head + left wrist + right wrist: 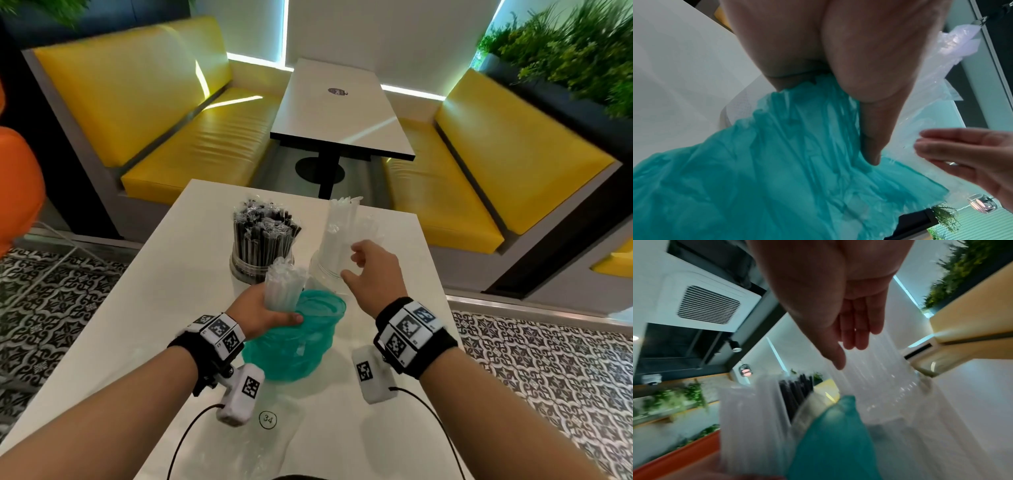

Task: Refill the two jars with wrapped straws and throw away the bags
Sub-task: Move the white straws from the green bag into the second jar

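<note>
My left hand (265, 310) grips a bundle of white wrapped straws (284, 286) upright over the teal bag (298, 339), with its thumb (872, 142) against the bag. My right hand (368, 265) hovers open, fingers loosely spread, beside the clear jar (327, 265) that holds white straws (342, 222). Left of that stands a jar packed with black wrapped straws (263, 236). In the right wrist view my right hand's fingers (857, 331) reach toward the white straws (875, 369), and the held bundle (750, 418) and teal bag (830, 439) sit near the lens.
Everything stands on a white table (178, 284). An empty clear plastic bag (270, 435) lies at the near edge, over a "34" mark. Beyond are another white table (339, 113) and yellow benches (205, 144). Patterned floor lies on both sides.
</note>
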A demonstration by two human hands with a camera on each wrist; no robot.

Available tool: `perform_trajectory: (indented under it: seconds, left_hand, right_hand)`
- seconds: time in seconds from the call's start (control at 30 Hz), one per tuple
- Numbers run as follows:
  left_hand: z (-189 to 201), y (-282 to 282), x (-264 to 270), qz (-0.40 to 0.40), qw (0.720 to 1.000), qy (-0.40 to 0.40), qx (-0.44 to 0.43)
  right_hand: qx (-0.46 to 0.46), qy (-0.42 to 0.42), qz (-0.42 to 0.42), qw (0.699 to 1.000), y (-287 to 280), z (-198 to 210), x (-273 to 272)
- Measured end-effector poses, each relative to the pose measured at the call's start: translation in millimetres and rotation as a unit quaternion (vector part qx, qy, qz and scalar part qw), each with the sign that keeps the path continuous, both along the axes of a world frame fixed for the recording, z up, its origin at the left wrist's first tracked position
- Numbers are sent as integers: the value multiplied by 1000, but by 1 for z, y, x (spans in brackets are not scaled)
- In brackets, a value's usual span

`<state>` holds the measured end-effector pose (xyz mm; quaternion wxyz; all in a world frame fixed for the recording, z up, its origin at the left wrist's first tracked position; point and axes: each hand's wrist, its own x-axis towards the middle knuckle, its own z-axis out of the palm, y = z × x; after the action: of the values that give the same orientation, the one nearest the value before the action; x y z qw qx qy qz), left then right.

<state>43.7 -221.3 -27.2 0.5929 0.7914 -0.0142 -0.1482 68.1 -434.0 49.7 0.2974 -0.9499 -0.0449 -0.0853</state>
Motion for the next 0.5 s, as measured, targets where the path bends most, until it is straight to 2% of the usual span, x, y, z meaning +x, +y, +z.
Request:
perform_trajectory:
  seconds: [0.07,0.1,0.17,0.23,0.27,0.33,0.5]
  left_hand:
    - [3,-1,-4,-6,1000,-2,-15]
    - [5,-4,-6,-8,1000,-6,-21]
    - [11,-11,-11,-19,999,-13,-44]
    - [16,-17,-14,-46,997,-24,-60]
    - [17,-19,-15,-55,996,-27,-60]
    - [16,-17,-16,-49,997,-27,-51]
    - [8,-11,-18,-25,998,-20,-45]
  right_hand:
    - [56,-36,74,995,5,11,-12]
    - [79,-26,118,989,9,13,-17]
    - [114,47,171,977,19,8,-22]
    - [117,139,180,967,26,-4,-22]
    - [115,158,184,963,28,-10,-22]
    - [141,148,191,960,26,-22,-20]
    - [247,153,140,947,11,-24,-12]
